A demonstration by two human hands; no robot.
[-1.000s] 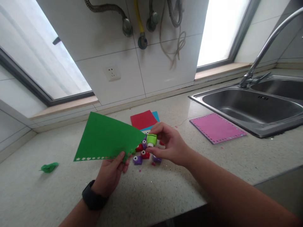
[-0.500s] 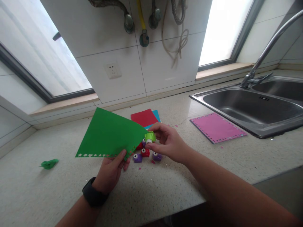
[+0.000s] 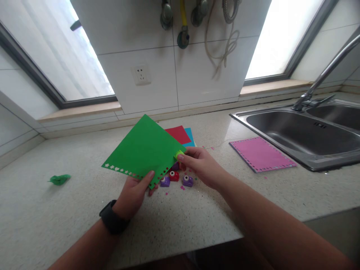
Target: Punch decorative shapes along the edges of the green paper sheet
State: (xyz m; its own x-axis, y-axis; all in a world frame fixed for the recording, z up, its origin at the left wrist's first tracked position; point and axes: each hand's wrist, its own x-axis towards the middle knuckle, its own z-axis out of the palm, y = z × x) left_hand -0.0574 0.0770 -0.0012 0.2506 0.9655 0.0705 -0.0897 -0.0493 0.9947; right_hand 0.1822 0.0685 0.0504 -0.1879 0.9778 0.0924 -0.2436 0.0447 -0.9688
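My left hand (image 3: pixel 134 194) pinches the near corner of a green paper sheet (image 3: pixel 144 150), held tilted above the counter. Small shapes are punched along its lower left edge and part of its lower right edge. My right hand (image 3: pixel 201 166) grips a light green paper punch (image 3: pixel 179 153) pressed against the sheet's right corner; the sheet hides most of the punch. Below the sheet lie small purple (image 3: pixel 187 180) and red punches (image 3: pixel 174 176) on the counter.
Red paper (image 3: pixel 177 134) and blue paper (image 3: pixel 190 135) lie stacked behind the sheet. A pink sheet (image 3: pixel 261 153) with punched edges lies beside the steel sink (image 3: pixel 298 131) and tap (image 3: pixel 323 77). A crumpled green scrap (image 3: pixel 59 179) sits far left. A wall socket (image 3: pixel 141 74) and hoses are behind.
The green sheet has turned and moved right, so its right corner now covers the light green punch. My right hand has brought the punch onto that corner. The view has tilted downward.
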